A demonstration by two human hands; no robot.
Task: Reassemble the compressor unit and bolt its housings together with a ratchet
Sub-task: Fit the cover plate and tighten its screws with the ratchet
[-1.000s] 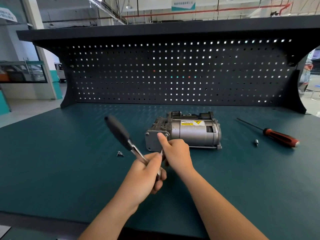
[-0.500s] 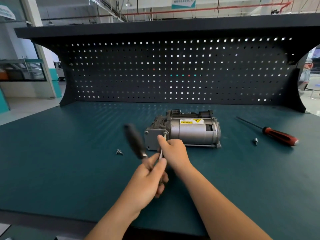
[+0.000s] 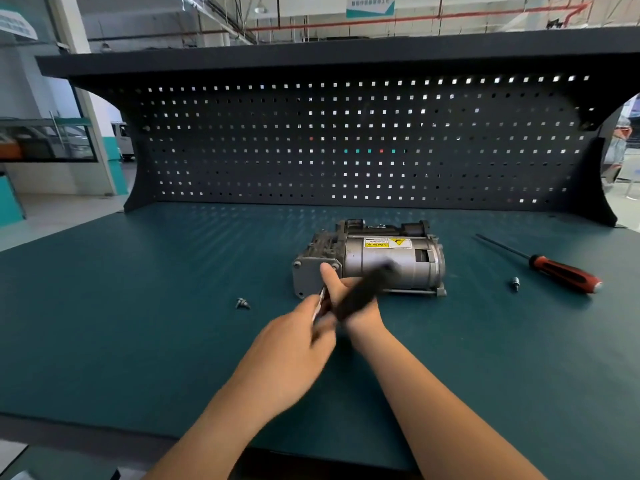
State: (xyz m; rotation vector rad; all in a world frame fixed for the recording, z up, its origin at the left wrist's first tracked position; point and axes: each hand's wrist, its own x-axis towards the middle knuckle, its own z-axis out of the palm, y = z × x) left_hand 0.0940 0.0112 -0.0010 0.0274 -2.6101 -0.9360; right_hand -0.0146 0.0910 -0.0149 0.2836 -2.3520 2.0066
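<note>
Two hands meet just in front of the compressor; the left hand point(image 3: 291, 341) is curled round the ratchet point(image 3: 360, 294), gripping it by the metal shank, its fingers blurred; the right hand point(image 3: 343, 285) sits just beyond with fingers curled and thumb raised against the compressor's end plate, but the ratchet handle crosses it, so I cannot tell what it grips, if anything; one ratchet, its black handle a smear slanting up to the right, its head hidden between the hands; one compressor point(image 3: 391, 263) lies on its side mid-bench, grey cylinder to the right, cast housing to the left; three bolt heads show at the end plate's corners, the fourth corner covered by the hand; one yellow label point(image 3: 386, 243) on the cylinder reads "WARNING", upside down, beside a triangle symbol, its smaller print illegible; one red-and-black screwdriver point(image 3: 561, 277) lies well to the right, with one small bolt point(image 3: 515, 283) near it; left of the hands lie small fasteners point(image 3: 242, 303), one or two, too small to count; all rest on one dark green bench point(image 3: 138, 323) backed by one black pegboard point(image 3: 346, 161); one overhead sign point(image 3: 370, 6) is cut off, its writing unreadable
</note>
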